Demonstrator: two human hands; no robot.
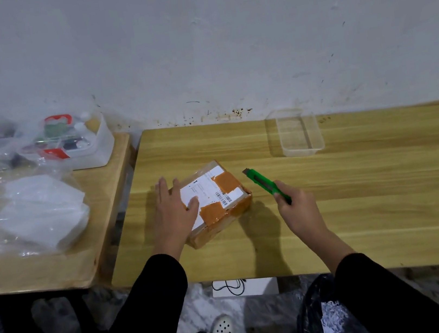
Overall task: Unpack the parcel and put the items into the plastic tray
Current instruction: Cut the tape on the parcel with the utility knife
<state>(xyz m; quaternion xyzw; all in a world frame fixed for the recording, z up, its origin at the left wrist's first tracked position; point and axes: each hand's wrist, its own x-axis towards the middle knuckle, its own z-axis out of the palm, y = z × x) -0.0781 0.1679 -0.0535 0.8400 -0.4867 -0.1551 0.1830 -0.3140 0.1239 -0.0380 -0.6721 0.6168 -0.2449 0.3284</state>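
Observation:
A small cardboard parcel, sealed with brown tape and bearing a white shipping label, lies on the wooden table. My left hand rests flat on the parcel's left side, fingers spread, pressing it down. My right hand grips a green utility knife just to the right of the parcel; its short blade points up and left, clear of the box. A clear plastic tray stands with nothing in it at the back of the table, near the wall.
A second, lower table on the left carries a clear bag of white packets and a white bin of small items. A gap separates the two tables. A black bag lies on the floor below.

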